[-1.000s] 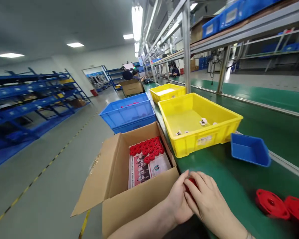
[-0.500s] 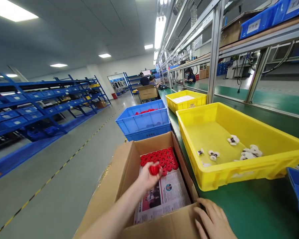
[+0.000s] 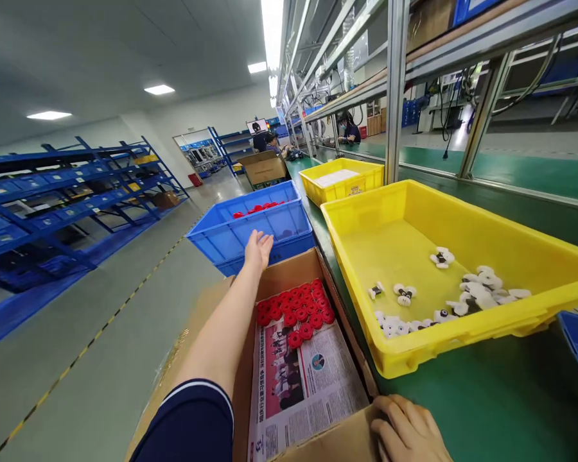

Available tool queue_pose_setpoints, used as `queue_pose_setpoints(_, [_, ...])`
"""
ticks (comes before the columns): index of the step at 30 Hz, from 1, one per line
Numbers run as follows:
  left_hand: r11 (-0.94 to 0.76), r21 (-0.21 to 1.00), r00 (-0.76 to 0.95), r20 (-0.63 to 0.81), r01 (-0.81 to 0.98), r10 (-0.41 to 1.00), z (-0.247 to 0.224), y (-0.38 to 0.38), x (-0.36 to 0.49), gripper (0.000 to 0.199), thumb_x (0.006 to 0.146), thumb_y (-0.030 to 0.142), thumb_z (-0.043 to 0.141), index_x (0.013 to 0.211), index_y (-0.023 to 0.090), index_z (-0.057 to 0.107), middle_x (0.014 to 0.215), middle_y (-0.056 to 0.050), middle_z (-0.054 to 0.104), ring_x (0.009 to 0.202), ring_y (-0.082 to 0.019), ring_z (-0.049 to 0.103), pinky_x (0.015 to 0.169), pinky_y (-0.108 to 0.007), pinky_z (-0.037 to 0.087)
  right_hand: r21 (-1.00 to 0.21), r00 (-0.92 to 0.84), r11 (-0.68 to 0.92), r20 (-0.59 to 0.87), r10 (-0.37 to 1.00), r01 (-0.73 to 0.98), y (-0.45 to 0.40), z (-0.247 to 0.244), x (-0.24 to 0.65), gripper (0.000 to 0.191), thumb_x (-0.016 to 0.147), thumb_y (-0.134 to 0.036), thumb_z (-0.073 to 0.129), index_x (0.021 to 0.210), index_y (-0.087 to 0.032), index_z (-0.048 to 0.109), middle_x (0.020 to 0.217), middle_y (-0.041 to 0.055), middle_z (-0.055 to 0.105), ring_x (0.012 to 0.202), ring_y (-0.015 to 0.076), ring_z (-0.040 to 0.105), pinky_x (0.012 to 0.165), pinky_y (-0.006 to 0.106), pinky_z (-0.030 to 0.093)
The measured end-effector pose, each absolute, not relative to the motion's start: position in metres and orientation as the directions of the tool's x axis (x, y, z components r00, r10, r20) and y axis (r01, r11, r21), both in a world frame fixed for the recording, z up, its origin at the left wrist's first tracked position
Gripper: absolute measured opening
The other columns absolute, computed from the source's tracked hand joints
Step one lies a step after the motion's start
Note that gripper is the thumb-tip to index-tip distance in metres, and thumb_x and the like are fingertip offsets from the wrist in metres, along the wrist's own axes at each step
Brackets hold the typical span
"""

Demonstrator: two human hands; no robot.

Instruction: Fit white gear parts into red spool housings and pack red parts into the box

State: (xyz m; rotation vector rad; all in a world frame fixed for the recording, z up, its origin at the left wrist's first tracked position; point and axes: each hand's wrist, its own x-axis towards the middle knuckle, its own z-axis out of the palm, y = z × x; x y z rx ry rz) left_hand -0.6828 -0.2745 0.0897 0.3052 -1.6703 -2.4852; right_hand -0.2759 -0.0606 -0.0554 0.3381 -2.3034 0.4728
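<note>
My left hand [image 3: 259, 249] is stretched out over the far end of the cardboard box [image 3: 296, 264], in front of the blue crate [image 3: 250, 224]. Its fingers are extended and no object shows in it. Red round parts [image 3: 313, 301] stand in rows on newspaper [image 3: 308, 391] at the far end inside the box. More red parts [image 3: 260, 208] show above the blue crate's rim. At the box's near right corner, my right hand [image 3: 409, 427] has its fingers bent over the cardboard edge; its thumb is hidden.
To the right, a large yellow tray [image 3: 443, 343] on the green bench [image 3: 462, 404] contains white and black parts [image 3: 481, 289]. Behind it is a smaller yellow bin [image 3: 341, 176]. A metal post [image 3: 395, 90] rises beside the trays. Blue shelves [image 3: 77, 186] stand left; people sit farther back.
My left hand has released the red part, which now lies among the rows, and has moved forward and left toward the blue crate. My right hand stays on the box edge. The view has shifted.
</note>
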Motion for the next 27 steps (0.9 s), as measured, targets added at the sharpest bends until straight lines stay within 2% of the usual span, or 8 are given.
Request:
queue_pose_setpoints(4, [-0.109, 0.983, -0.96, -0.167, -0.146, -0.225, -0.007, -0.285, -0.663, 0.034, 0.096, 0.039, 0.059, 0.121, 0.015, 0.058, 0.117, -0.009, 0.063, 0.097, -0.021, 0.065, 0.083, -0.04, 0.057, -0.226, -0.718, 0.905, 0.686, -0.114, -0.359, -0.06, -0.056, -0.273, 0.034, 0.101, -0.02, 0.036, 0.083, -0.024, 0.065, 0.095, 0.0031, 0.071, 0.091, 0.0182, 0.063, 0.079, 0.03, 0.042])
queue_pose_setpoints(7, [0.142, 0.955, -0.945, -0.222, -0.26, -0.238, -0.063, -0.298, -0.644, 0.033, 0.096, 0.036, 0.06, 0.12, 0.015, 0.059, 0.117, -0.009, 0.063, 0.098, -0.021, 0.064, 0.083, -0.041, 0.057, -0.273, -0.743, 0.889, 0.66, -0.105, -0.368, -0.059, -0.048, -0.272, 0.036, 0.101, -0.019, 0.034, 0.084, -0.024, 0.065, 0.095, 0.0014, 0.072, 0.092, 0.0178, 0.062, 0.081, 0.031, 0.04])
queue_pose_setpoints(11, [0.486, 0.802, -0.933, -0.244, -0.347, -0.264, -0.117, -0.313, -0.611, 0.035, 0.094, 0.034, 0.062, 0.124, 0.017, 0.058, 0.127, -0.01, 0.059, 0.11, -0.025, 0.06, 0.093, -0.047, 0.053, -0.351, -0.783, 0.858, 0.616, -0.089, -0.374, -0.059, -0.031, -0.273, 0.041, 0.102, -0.021, 0.03, 0.086, -0.024, 0.067, 0.095, -0.0006, 0.074, 0.092, 0.0174, 0.062, 0.082, 0.031, 0.039])
queue_pose_setpoints(15, [0.728, 0.593, -0.937, -0.263, -0.344, -0.229, -0.157, -0.311, -0.565, 0.043, 0.092, 0.034, 0.065, 0.13, 0.018, 0.055, 0.14, -0.012, 0.05, 0.124, -0.03, 0.052, 0.102, -0.055, 0.046, -0.374, -0.782, 0.851, 0.62, -0.065, -0.368, -0.061, -0.025, -0.275, 0.04, 0.103, -0.022, 0.031, 0.085, -0.024, 0.067, 0.092, -0.0007, 0.075, 0.09, 0.0175, 0.063, 0.081, 0.031, 0.039])
queue_pose_setpoints(18, [0.832, 0.45, -0.932, -0.3, -0.325, -0.202, -0.182, -0.301, -0.529, 0.048, 0.092, 0.035, 0.065, 0.135, 0.019, 0.052, 0.147, -0.012, 0.044, 0.13, -0.033, 0.046, 0.106, -0.058, 0.041, -0.355, -0.8, 0.858, 0.591, -0.102, -0.372, -0.058, -0.025, -0.273, 0.039, 0.102, -0.02, 0.031, 0.089, -0.024, 0.067, 0.095, 0.0001, 0.075, 0.092, 0.0183, 0.064, 0.082, 0.032, 0.039])
queue_pose_setpoints(22, [0.893, 0.256, -0.886, -0.385, -0.37, -0.257, -0.2, -0.3, -0.483, 0.051, 0.092, 0.037, 0.065, 0.137, 0.02, 0.049, 0.149, -0.013, 0.041, 0.132, -0.034, 0.044, 0.108, -0.06, 0.038, -0.261, -0.824, 0.869, 0.512, -0.243, -0.419, -0.048, -0.018, -0.271, 0.032, 0.099, -0.017, 0.036, 0.096, -0.023, 0.068, 0.103, 0.0009, 0.074, 0.098, 0.0195, 0.063, 0.083, 0.031, 0.039])
queue_pose_setpoints(25, [0.917, 0.151, -0.838, -0.48, -0.37, -0.259, -0.2, -0.319, -0.447, 0.048, 0.091, 0.035, 0.066, 0.135, 0.019, 0.052, 0.146, -0.012, 0.045, 0.131, -0.033, 0.046, 0.107, -0.058, 0.041, -0.227, -0.816, 0.862, 0.496, -0.298, -0.453, -0.043, -0.014, -0.273, 0.027, 0.096, -0.018, 0.041, 0.098, -0.022, 0.067, 0.104, 0.0001, 0.074, 0.099, 0.0187, 0.063, 0.083, 0.029, 0.039])
queue_pose_setpoints(27, [0.929, 0.125, -0.8, -0.557, -0.347, -0.224, -0.195, -0.337, -0.424, 0.043, 0.091, 0.034, 0.067, 0.13, 0.019, 0.056, 0.139, -0.011, 0.051, 0.126, -0.03, 0.051, 0.102, -0.053, 0.046, -0.217, -0.81, 0.857, 0.495, -0.315, -0.467, -0.042, -0.013, -0.274, 0.025, 0.095, -0.02, 0.043, 0.099, -0.022, 0.067, 0.105, 0.0, 0.074, 0.098, 0.0187, 0.062, 0.083, 0.028, 0.039])
